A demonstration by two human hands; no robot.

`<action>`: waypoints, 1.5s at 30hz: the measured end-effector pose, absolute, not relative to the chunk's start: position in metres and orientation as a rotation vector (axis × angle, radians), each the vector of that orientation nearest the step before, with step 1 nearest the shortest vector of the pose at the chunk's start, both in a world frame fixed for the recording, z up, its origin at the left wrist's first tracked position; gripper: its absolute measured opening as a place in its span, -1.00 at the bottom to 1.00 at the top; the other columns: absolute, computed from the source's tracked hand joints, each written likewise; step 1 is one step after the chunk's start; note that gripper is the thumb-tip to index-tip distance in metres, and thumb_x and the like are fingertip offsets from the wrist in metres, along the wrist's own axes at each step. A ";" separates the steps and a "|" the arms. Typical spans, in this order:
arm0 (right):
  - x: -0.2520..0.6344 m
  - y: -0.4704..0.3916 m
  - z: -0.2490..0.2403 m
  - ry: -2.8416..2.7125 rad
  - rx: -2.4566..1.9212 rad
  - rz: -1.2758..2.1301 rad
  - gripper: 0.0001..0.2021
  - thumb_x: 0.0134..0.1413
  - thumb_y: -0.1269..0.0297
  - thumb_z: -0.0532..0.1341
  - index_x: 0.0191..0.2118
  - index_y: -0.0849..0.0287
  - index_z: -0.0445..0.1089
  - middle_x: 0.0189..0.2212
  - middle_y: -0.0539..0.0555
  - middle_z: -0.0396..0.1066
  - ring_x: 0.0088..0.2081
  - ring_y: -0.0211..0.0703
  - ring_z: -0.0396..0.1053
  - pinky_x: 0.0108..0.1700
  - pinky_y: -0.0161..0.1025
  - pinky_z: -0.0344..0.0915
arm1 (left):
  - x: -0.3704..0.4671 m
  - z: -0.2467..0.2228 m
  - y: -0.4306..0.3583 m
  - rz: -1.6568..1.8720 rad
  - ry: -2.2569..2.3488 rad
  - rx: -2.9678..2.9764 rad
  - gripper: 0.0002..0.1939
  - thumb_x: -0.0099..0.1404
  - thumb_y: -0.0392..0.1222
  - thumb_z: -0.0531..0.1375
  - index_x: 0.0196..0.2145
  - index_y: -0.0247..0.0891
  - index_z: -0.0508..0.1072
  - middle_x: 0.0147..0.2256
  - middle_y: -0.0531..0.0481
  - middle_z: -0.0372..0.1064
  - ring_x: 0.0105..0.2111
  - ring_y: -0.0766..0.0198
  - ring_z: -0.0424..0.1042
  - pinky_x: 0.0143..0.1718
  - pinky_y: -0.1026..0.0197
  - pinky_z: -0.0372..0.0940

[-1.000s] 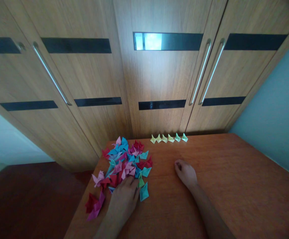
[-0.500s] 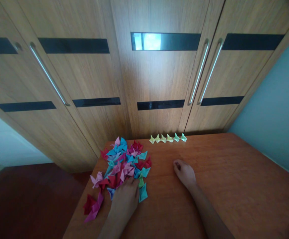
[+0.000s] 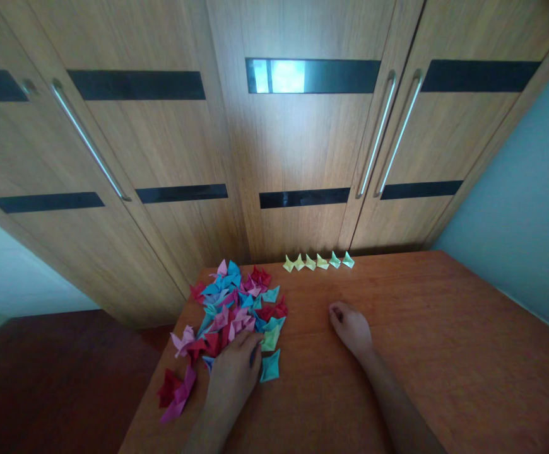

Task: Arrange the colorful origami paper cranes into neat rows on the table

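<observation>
Nearest: pink folded paper (image 3: 180, 397), left of left hand (image 3: 236, 366). Left hand low at pile's near side, fingers bent; light green folded paper (image 3: 271, 339) just at fingertips, right side; cannot tell whether pinched. Turquoise folded paper (image 3: 270, 366) right of same hand. Right hand (image 3: 351, 329) on table (image 3: 426, 328), fingers curled in loosely, well apart from pile (image 3: 230, 302). Farther: row of six pale paper pieces (image 3: 310, 263) along table's far edge. Behind: wardrobe (image 3: 298, 139).

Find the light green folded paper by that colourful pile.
In the head view, the light green folded paper is at the right edge of the pile, beside the left hand, just beyond the nearest turquoise piece.
</observation>
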State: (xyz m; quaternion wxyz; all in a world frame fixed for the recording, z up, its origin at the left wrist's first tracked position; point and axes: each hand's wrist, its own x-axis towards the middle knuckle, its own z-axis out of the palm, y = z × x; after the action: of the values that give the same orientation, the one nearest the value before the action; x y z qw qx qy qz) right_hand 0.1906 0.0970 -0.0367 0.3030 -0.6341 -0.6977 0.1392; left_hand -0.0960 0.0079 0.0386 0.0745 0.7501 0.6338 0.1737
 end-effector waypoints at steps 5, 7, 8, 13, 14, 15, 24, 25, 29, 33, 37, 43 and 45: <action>0.192 0.098 -0.035 -1.731 -1.577 0.512 -0.80 0.13 0.18 0.08 -0.31 0.07 0.42 -0.39 0.03 0.47 -0.33 -0.12 0.40 -0.25 -0.24 0.26 | -0.094 0.038 0.008 0.907 1.722 2.287 -0.77 0.29 -0.33 0.04 -0.18 -0.15 0.44 -0.20 -0.03 0.45 -0.21 0.23 0.48 -0.17 0.21 0.38; 0.190 0.095 -0.029 -1.633 -1.445 0.673 -0.76 0.14 0.09 0.09 -0.29 0.10 0.43 -0.39 0.04 0.46 -0.34 -0.12 0.39 -0.25 -0.23 0.28 | -0.088 0.040 0.010 0.971 1.652 2.314 -0.77 0.30 -0.32 0.04 -0.16 -0.15 0.43 -0.21 -0.03 0.44 -0.21 0.23 0.47 -0.17 0.21 0.38; 0.187 0.092 -0.025 -1.583 -1.369 0.769 -0.73 0.13 0.05 0.10 -0.27 0.12 0.43 -0.40 0.04 0.45 -0.35 -0.13 0.38 -0.27 -0.24 0.29 | -0.084 0.041 0.012 0.980 1.623 2.327 -0.77 0.30 -0.32 0.04 -0.16 -0.15 0.43 -0.21 -0.03 0.44 -0.21 0.23 0.46 -0.17 0.21 0.38; 0.166 0.072 -0.009 -1.451 -1.105 1.114 -0.64 0.03 -0.04 0.23 -0.19 0.15 0.44 -0.45 0.01 0.39 -0.39 -0.20 0.33 -0.34 -0.30 0.30 | -0.061 0.047 0.026 0.918 1.536 2.348 -0.75 0.32 -0.34 0.02 -0.16 -0.15 0.43 -0.19 -0.02 0.40 -0.23 0.27 0.45 -0.17 0.23 0.38; 0.162 0.069 -0.009 -1.458 -1.084 1.142 -0.63 0.00 -0.04 0.25 -0.18 0.14 0.44 -0.43 0.01 0.39 -0.38 -0.20 0.33 -0.33 -0.31 0.30 | -0.056 0.047 0.029 0.897 1.520 2.348 -0.74 0.31 -0.36 0.02 -0.15 -0.16 0.43 -0.18 -0.02 0.39 -0.23 0.27 0.45 -0.18 0.24 0.37; 0.158 0.066 -0.010 -1.475 -1.070 1.163 -0.63 -0.01 -0.03 0.27 -0.18 0.15 0.45 -0.42 0.02 0.40 -0.37 -0.20 0.34 -0.32 -0.30 0.31 | -0.052 0.047 0.031 0.874 1.502 2.347 -0.73 0.31 -0.37 0.01 -0.14 -0.16 0.43 -0.18 -0.02 0.38 -0.23 0.28 0.45 -0.18 0.25 0.37; 0.153 0.064 -0.016 -1.626 -1.141 1.026 -0.68 0.01 0.02 0.25 -0.21 0.13 0.50 -0.43 0.03 0.44 -0.41 -0.19 0.34 -0.34 -0.28 0.31 | -0.040 0.037 0.033 0.871 1.430 2.280 -0.66 0.28 -0.44 0.00 -0.09 -0.14 0.41 -0.17 -0.01 0.34 -0.19 0.27 0.41 -0.13 0.22 0.35; 0.153 0.064 -0.015 -1.640 -1.144 1.007 -0.70 0.01 0.03 0.25 -0.22 0.12 0.50 -0.42 0.03 0.45 -0.40 -0.19 0.34 -0.34 -0.28 0.31 | -0.041 0.035 0.033 0.885 1.425 2.278 -0.66 0.28 -0.44 0.01 -0.09 -0.15 0.41 -0.17 -0.02 0.34 -0.19 0.27 0.41 -0.13 0.22 0.35; 0.152 0.062 -0.010 -1.692 -1.129 0.949 -0.78 0.05 0.11 0.23 -0.26 0.11 0.50 -0.39 0.04 0.46 -0.39 -0.19 0.35 -0.33 -0.30 0.30 | -0.044 0.032 0.031 0.914 1.420 2.281 -0.66 0.28 -0.43 0.02 -0.09 -0.13 0.41 -0.16 -0.01 0.35 -0.17 0.27 0.41 -0.11 0.22 0.34; 0.152 0.061 -0.007 -1.754 -1.131 0.912 -0.80 0.09 0.13 0.20 -0.34 0.11 0.51 -0.44 0.03 0.44 -0.40 -0.20 0.34 -0.33 -0.30 0.29 | -0.043 0.032 0.030 0.903 1.418 2.283 -0.67 0.28 -0.42 0.03 -0.09 -0.12 0.41 -0.16 -0.01 0.36 -0.16 0.27 0.41 -0.10 0.21 0.36; 0.158 0.062 -0.007 -1.744 -1.161 0.904 -0.79 0.08 0.13 0.20 -0.36 0.12 0.51 -0.43 0.05 0.47 -0.40 -0.18 0.36 -0.32 -0.29 0.30 | -0.044 0.031 0.028 0.933 1.431 2.268 -0.65 0.32 -0.38 0.03 0.00 -0.11 0.37 -0.08 -0.04 0.35 -0.10 0.25 0.40 -0.05 0.17 0.35; 0.191 0.081 -0.017 -1.307 -1.338 0.833 -0.64 -0.04 -0.05 0.26 -0.32 0.18 0.46 -0.50 0.05 0.45 -0.47 -0.17 0.35 -0.42 -0.28 0.30 | -0.043 0.029 0.018 0.980 1.405 2.259 -0.68 0.34 -0.34 0.01 -0.01 -0.15 0.37 -0.04 -0.08 0.36 -0.06 0.23 0.39 -0.01 0.16 0.34; 0.210 0.092 -0.021 -1.187 -1.379 0.807 -0.59 -0.06 -0.10 0.25 -0.29 0.20 0.43 -0.49 0.06 0.45 -0.49 -0.18 0.35 -0.44 -0.29 0.30 | -0.040 0.031 0.013 0.911 1.375 2.273 -0.68 0.32 -0.36 0.01 -0.03 -0.14 0.39 -0.07 -0.05 0.38 -0.10 0.24 0.41 -0.04 0.18 0.35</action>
State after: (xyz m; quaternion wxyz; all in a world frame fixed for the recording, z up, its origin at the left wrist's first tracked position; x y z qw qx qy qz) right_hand 0.2105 0.0921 -0.0205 0.5445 -0.5811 -0.5001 0.3402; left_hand -0.0398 0.0127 0.0309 0.1657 0.7981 0.4830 0.3200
